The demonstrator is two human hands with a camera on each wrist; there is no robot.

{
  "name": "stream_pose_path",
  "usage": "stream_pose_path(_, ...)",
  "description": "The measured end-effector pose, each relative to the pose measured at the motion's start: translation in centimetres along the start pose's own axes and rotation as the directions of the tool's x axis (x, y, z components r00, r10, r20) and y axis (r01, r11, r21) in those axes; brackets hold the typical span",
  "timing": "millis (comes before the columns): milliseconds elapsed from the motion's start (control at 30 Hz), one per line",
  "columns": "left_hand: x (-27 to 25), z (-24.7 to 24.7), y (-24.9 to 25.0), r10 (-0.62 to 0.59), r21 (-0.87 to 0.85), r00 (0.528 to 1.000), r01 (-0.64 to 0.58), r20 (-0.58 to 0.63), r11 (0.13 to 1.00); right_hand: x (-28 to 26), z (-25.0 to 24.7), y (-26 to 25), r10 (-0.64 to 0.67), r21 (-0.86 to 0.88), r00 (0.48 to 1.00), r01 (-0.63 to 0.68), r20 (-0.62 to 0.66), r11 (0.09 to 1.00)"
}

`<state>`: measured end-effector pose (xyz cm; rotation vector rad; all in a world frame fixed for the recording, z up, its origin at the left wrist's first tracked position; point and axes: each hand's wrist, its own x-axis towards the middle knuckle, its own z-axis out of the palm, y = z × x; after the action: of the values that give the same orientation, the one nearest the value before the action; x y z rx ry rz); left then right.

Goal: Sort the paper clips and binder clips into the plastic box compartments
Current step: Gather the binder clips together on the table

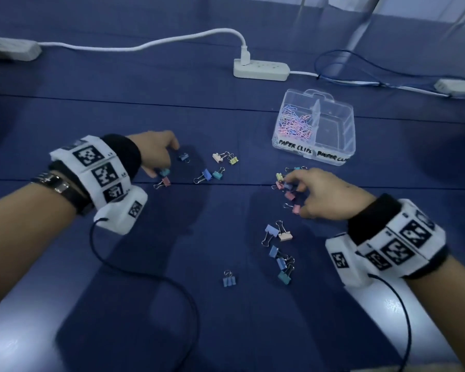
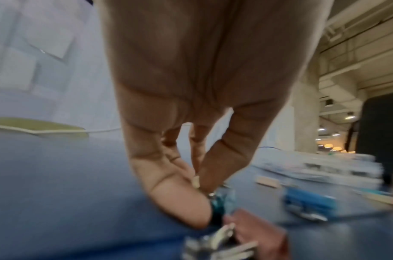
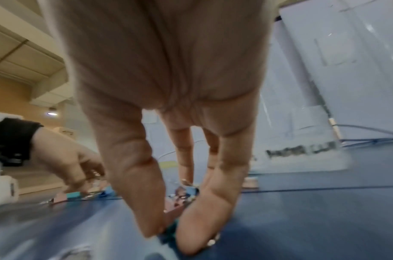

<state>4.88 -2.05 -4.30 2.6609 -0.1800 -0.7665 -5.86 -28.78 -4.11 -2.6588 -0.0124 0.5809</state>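
Observation:
A clear plastic box (image 1: 351, 122) stands at the back right, with pastel paper clips (image 1: 295, 122) filling its left compartment. Its right compartment (image 1: 333, 130) looks bare. Coloured binder clips lie scattered on the blue table. My left hand (image 1: 163, 170) reaches down at the left cluster and pinches a teal binder clip (image 2: 219, 204) between thumb and fingers, with a pink clip (image 2: 257, 232) lying just in front. My right hand (image 1: 293, 194) is down in the cluster below the box. There its thumb and finger pinch a teal-blue binder clip (image 3: 168, 230).
More binder clips lie in the middle (image 1: 218, 167), near the front (image 1: 278, 251), and one blue clip sits alone (image 1: 229, 280). A white power strip (image 1: 261, 69) with its cable and a blue wire (image 1: 341, 65) run along the back. Wrist camera cords trail across the near table.

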Motion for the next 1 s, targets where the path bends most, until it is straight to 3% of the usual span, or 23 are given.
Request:
stream_pose_path(67,-0.8,1.4,1.3,0.097,-0.004,0.994,-0.097,0.045,0.995,0.2,0.8,-1.3,-0.088,0.065,0.995,0.084,0.05,0.994)
stream_pose_path(167,-2.3,2.0,2.5,0.183,0.029,0.981,-0.185,0.07,0.982,-0.4,0.8,-2.0,-0.121,0.007,0.99,0.12,0.073,0.993)
stream_pose_path(267,-4.1,1.3,1.7,0.186,0.15,0.982,-0.186,0.015,0.971,-2.8,-0.3,-1.3,-0.098,-0.021,0.994,0.099,0.046,0.995)
stream_pose_path(333,-5.6,1.5,0.7,0.152,0.252,0.988,-0.152,0.018,0.956,-5.0,-0.5,-1.1,-0.055,-0.056,0.994,0.061,0.095,0.997)
stream_pose_path(433,-8.3,3.1,0.5,0.1,0.215,0.976,-0.142,0.195,0.966,-7.1,1.0,-1.8,-0.02,-0.103,0.969,0.046,0.245,0.994)
stream_pose_path(533,-9.9,5.1,1.8,0.148,0.186,0.938,-0.213,0.314,0.959,-7.0,2.9,-3.0,-0.063,-0.123,0.951,0.105,0.304,0.987)
stream_pose_path(633,-10.3,7.1,4.0,0.215,0.225,0.914,-0.303,0.345,0.926,-5.8,3.8,-3.9,-0.114,-0.136,0.953,0.157,0.281,0.978)
stream_pose_path(767,-8.5,7.9,6.1,0.305,0.282,0.911,-0.381,0.278,0.881,-3.1,3.7,-4.7,-0.163,-0.092,0.958,0.189,0.236,0.978)
stream_pose_path(900,-7.1,5.8,5.8,0.305,0.393,0.949,-0.312,0.082,0.865,-1.2,1.6,-3.6,-0.14,-0.047,0.99,0.141,0.015,0.989)
stream_pose_path(1000,-7.6,3.8,3.9,0.203,0.437,0.978,-0.202,0.046,0.877,-1.5,-0.5,-1.7,-0.028,-0.053,0.996,0.024,-0.086,0.998)
